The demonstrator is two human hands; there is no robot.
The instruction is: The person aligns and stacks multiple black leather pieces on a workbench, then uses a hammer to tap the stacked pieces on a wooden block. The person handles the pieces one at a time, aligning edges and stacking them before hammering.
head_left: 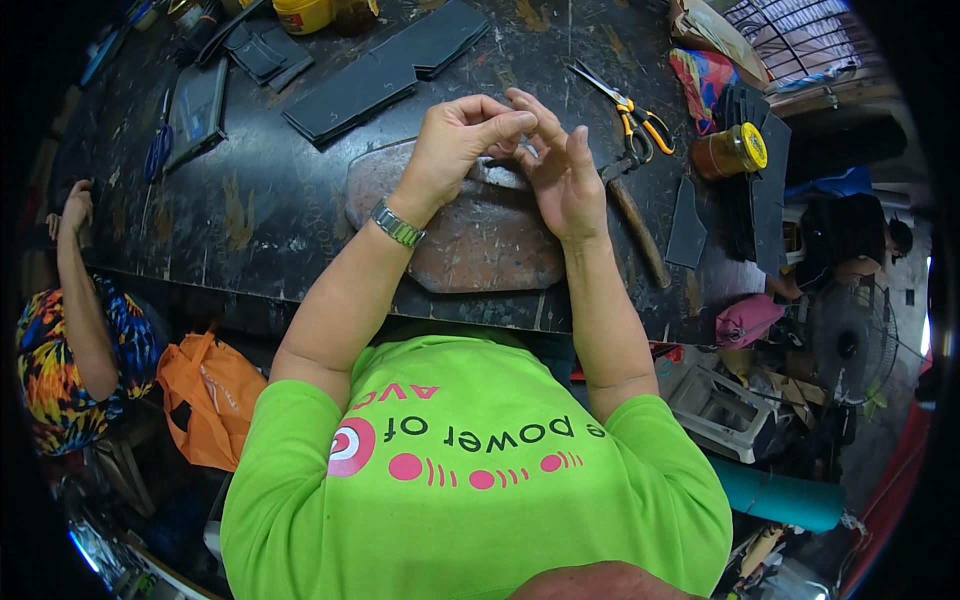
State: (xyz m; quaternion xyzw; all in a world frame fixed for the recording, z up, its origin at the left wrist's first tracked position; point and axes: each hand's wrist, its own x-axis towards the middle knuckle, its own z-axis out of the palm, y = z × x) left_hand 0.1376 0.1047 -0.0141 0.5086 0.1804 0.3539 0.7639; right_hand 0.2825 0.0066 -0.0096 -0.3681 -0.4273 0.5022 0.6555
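Note:
Both hands meet above a worn brown slab point(490, 245) with cut-off corners, lying on the dark table. My left hand point(455, 145), with a metal-banded watch point(398, 223) on its wrist, has thumb and forefinger pressed together; anything between them is hidden. Close beside it, my right hand point(567, 185) turns its palm inward, thumb raised and fingers apart, their tips near the left thumb. Beneath the hands a small shiny patch shows on the slab; I cannot tell what it is. A wooden-handled hammer point(638, 230) and yellow-handled scissors point(630, 110) lie right of my right hand.
Dark cut panels point(390, 80) lie at the back of the table point(200, 235). A yellow-lidded jar point(728, 152) stands at the right among dark pieces. Blue-handled scissors point(158, 150) lie far left, near another person's arm point(82, 290). An orange bag point(210, 400) sits below the table edge.

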